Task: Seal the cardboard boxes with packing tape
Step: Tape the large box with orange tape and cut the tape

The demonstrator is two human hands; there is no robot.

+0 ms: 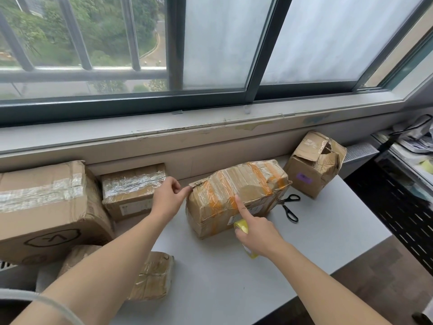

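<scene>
A crumpled cardboard box [246, 184] with orange and clear tape stands in the middle of the white table [234, 277]. My left hand [167, 198] pinches the box's upper left corner, perhaps a tape end. My right hand [257, 231] grips a yellowish roll of packing tape [241, 226] against the box's front face, its index finger stretched up and pressing on the cardboard. Most of the roll is hidden under that hand.
Black scissors [290, 207] lie right of the box. A torn box [314, 163] stands at the back right. Two taped boxes [44, 207] [133, 188] sit at the left, and a wrapped parcel [152, 275] lies near my left forearm. A window sill runs behind.
</scene>
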